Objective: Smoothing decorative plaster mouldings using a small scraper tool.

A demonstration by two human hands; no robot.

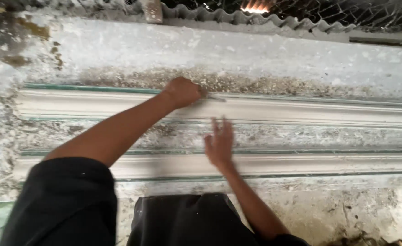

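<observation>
Two long white plaster mouldings lie side by side across a plaster-caked bench. My left hand (181, 92) is closed on a small flat blade tool (215, 96), whose tip rests on the top edge of the far moulding (301, 111). My right hand (219, 143) hovers open, fingers spread, over the rough strip between the two mouldings, just above the near moulding (324, 163). It is blurred and holds nothing. Thin green edges run along both mouldings.
The bench (265, 54) is crusted with dried white plaster and brown crumbs behind the far moulding. A corrugated sheet (237, 18) and wire mesh (369, 13) line the back. My black clothing fills the bottom of the view.
</observation>
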